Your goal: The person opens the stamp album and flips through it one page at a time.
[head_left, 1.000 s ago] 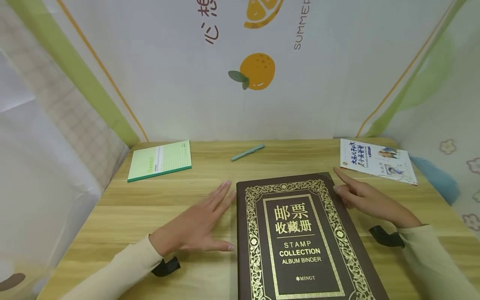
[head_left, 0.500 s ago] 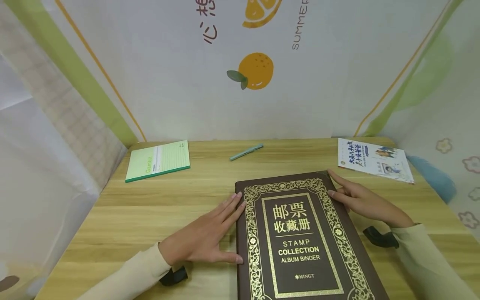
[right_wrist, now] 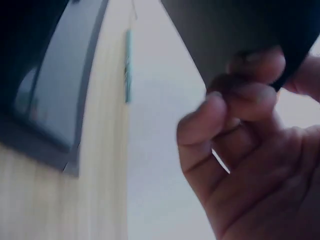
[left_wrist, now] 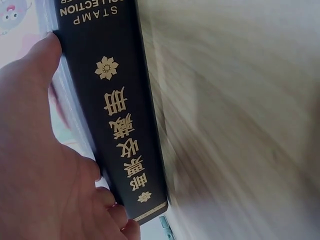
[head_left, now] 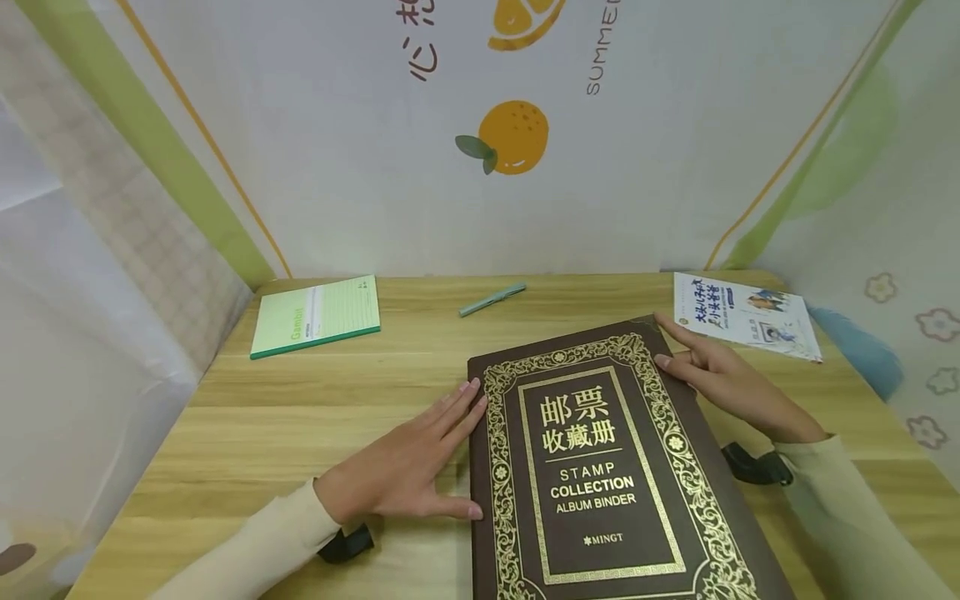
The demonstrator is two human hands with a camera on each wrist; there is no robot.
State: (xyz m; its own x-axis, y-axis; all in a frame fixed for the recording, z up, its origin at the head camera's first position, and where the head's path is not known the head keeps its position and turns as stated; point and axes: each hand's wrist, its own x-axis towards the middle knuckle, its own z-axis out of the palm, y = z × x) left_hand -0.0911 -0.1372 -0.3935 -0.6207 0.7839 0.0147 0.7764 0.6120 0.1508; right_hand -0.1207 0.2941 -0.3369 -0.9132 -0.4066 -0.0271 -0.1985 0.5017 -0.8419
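Note:
A brown stamp album (head_left: pixel 592 467) with gold ornament lies on the wooden table (head_left: pixel 285 417) in front of me. My left hand (head_left: pixel 450 446) rests flat on the table, its straight fingers and thumb against the album's spine (left_wrist: pixel 125 125). My right hand (head_left: pixel 705 371) is at the cover's right edge near the far corner. In the right wrist view its fingers (right_wrist: pixel 235 100) curl round the edge of the dark cover (right_wrist: pixel 240 25), which stands slightly raised off the album's body (right_wrist: pixel 45 85).
A green notepad (head_left: pixel 315 315) lies at the far left of the table. A teal pen (head_left: pixel 492 299) lies at the far middle and a white booklet (head_left: pixel 742 315) at the far right. A printed backdrop closes off the table's back and sides.
My left hand slid right until it met the album's spine. My right hand moved onto the cover's right edge, and the cover's far edge now sits higher in view.

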